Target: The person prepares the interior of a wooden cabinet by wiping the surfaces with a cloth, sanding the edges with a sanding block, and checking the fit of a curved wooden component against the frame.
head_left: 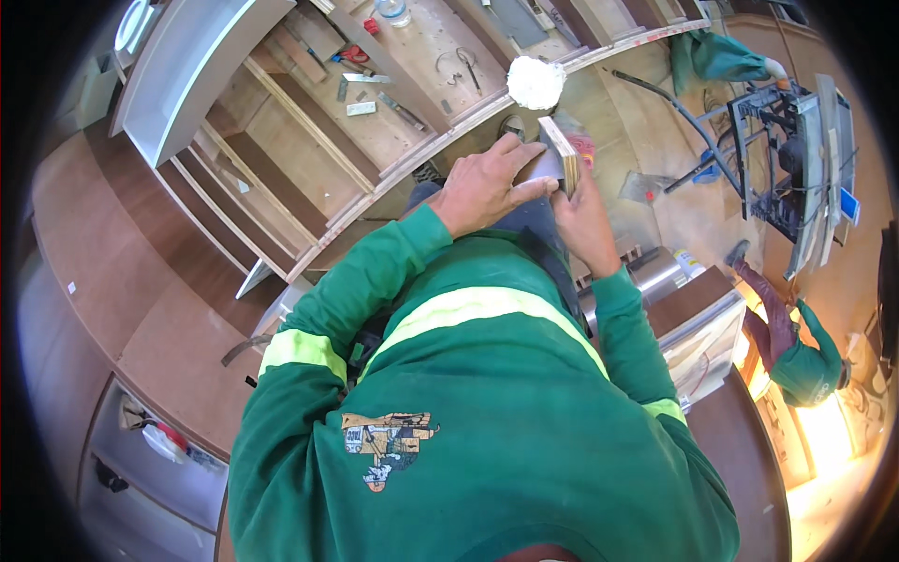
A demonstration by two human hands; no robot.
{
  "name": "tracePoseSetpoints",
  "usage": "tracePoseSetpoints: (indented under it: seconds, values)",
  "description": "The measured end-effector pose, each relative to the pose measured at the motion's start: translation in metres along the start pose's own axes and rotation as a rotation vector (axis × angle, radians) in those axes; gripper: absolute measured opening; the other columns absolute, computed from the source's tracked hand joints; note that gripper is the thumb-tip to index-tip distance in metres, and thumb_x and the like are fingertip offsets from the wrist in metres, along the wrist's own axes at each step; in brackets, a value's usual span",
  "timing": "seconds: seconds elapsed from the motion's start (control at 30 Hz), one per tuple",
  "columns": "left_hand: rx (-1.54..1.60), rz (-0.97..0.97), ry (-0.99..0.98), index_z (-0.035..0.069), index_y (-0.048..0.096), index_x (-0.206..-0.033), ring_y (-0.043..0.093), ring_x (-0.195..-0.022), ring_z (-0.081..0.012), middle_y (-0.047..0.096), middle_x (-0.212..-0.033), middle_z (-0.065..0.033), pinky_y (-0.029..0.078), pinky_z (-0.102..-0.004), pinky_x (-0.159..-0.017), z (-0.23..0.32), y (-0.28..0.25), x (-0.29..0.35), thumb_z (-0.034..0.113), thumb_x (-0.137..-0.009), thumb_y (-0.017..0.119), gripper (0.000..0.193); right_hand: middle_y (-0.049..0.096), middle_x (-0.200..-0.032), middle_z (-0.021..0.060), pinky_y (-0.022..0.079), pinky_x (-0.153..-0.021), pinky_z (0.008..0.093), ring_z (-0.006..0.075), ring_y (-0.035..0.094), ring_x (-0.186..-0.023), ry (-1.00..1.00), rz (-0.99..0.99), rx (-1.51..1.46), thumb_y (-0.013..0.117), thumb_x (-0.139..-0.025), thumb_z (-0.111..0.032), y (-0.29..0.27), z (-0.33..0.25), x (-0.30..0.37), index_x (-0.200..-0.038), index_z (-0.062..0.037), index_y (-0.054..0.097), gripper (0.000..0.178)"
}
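Note:
In front of my waist is a small piece of plywood board [568,159], with a layered light edge and a dark, smooth face. My right hand [586,220] grips it from the right, its fingers partly hidden behind the board. From the left, my left hand [489,184] reaches onto the dark face, thumb and forefinger closed against the piece. Just beyond the board is a round, fluffy white wad [536,82], close to the front rail of a wooden frame.
A large wooden frame [361,178] with slats curves ahead, holding a metal square [363,81], red-handled pliers [352,56] and a clear jar [393,11]. A brown countertop [178,365] is left. Right are a metal stand [749,159] and a crouching person [801,361] in green.

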State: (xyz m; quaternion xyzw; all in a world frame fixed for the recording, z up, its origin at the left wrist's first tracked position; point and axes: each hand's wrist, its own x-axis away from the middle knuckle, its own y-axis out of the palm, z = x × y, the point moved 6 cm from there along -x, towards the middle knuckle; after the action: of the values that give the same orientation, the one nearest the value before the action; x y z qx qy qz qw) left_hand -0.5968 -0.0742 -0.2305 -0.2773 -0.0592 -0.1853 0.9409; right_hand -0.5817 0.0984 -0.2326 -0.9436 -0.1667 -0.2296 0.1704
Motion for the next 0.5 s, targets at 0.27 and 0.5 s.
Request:
tracePoseSetpoints:
  seconds: [0.27, 0.5]
  values:
    - [0.013, -0.001, -0.047, 0.010, 0.061, -0.136, 0.067, -0.089, -0.0389, 0.060, -0.106, -0.0139, 0.054, -0.0484, -0.074, -0.005, -0.005, -0.005, 0.051, -0.096, 0.066, 0.057, 0.054, -0.144, 0.0267, 0.036, -0.118, 0.0406, 0.0361, 0.048, -0.141, -0.029, 0.026, 0.057, 0.052, -0.087, 0.003, -0.005, -0.012, 0.011, -0.153, 0.0051, 0.040, 0.067]
    - [0.073, 0.012, -0.167, 0.009, 0.056, -0.140, 0.067, -0.093, -0.0429, 0.059, -0.112, -0.0171, 0.054, -0.0509, -0.078, 0.008, -0.017, 0.003, 0.048, -0.100, 0.062, 0.056, 0.056, -0.137, 0.0299, 0.038, -0.115, 0.0439, 0.0405, 0.054, -0.132, -0.042, -0.007, 0.214, 0.056, -0.088, -0.003, -0.012, 0.059, -0.065, -0.147, 0.0066, 0.043, 0.061]
